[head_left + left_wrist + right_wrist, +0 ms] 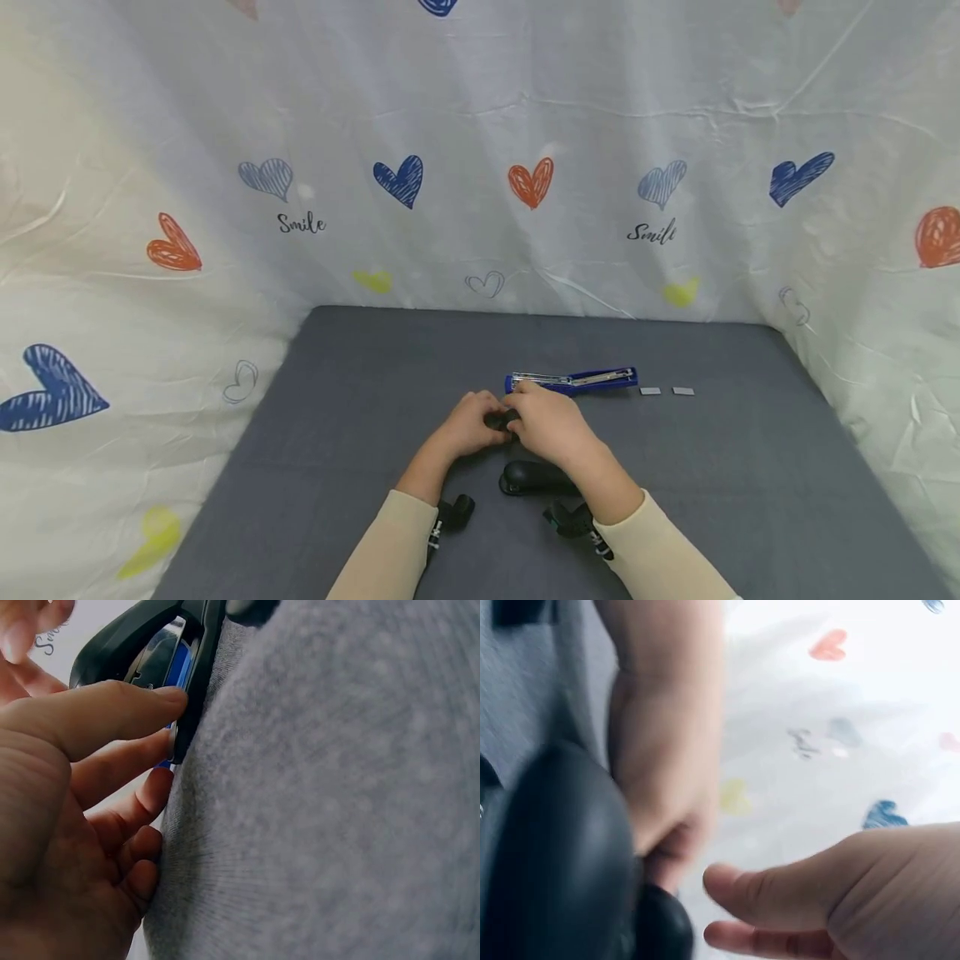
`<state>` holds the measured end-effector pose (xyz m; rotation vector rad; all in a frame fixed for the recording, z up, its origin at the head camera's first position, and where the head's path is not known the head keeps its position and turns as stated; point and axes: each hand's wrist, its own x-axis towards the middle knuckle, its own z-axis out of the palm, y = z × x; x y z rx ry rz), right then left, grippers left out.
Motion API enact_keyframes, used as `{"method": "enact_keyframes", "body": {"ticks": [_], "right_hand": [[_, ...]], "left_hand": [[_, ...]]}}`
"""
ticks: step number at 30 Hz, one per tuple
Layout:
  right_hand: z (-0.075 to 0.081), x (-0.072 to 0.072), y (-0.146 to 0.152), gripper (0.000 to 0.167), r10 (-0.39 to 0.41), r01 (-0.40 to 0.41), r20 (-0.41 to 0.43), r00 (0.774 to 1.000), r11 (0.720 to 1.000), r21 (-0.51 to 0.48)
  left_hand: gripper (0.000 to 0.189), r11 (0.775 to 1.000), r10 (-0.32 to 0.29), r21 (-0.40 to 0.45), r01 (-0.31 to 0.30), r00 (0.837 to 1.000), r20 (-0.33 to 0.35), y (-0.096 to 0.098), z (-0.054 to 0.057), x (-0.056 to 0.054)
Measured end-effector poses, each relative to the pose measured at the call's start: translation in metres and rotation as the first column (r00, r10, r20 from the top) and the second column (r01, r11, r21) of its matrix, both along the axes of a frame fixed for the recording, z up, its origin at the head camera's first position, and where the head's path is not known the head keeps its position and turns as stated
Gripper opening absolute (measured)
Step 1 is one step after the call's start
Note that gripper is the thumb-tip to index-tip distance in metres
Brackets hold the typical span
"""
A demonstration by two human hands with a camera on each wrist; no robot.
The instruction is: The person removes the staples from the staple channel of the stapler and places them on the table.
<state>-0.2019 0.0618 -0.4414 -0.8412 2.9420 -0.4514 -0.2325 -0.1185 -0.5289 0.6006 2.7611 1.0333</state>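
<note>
Near the middle of the grey table, my left hand (pixel 468 425) pinches a small black stapler (pixel 112 649). Its thumb lies on the stapler's base, with the fingers behind, in the left wrist view. My right hand (pixel 551 421) is at the stapler's other end, largely covering it from the head view. In the right wrist view, that hand's thumb (pixel 742 889) and a finger extend toward the black end, with a gap before it. A second, larger black stapler (pixel 536 477) lies closer to me, partly under the right forearm.
Just beyond the hands lies a blue stapler (pixel 607 379), spread open nearly flat. Two small light staple strips (pixel 649 391) sit to its right. A white curtain (pixel 465 225) printed with hearts stands along the table's back and sides.
</note>
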Motion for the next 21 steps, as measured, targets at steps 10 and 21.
{"method": "enact_keyframes", "body": {"ticks": [10,21], "right_hand": [[-0.020,0.003,-0.021,0.022,-0.003,0.010,-0.079,0.997,0.995,0.095],[-0.029,-0.001,-0.022,0.016,-0.005,0.008,-0.054,0.999,0.998,0.060]], "left_hand": [[0.027,0.999,0.011,-0.034,-0.011,1.000,-0.019,0.001,-0.001,0.004],[0.026,1.000,0.000,0.024,0.002,0.993,-0.116,-0.004,-0.012,0.007]]}}
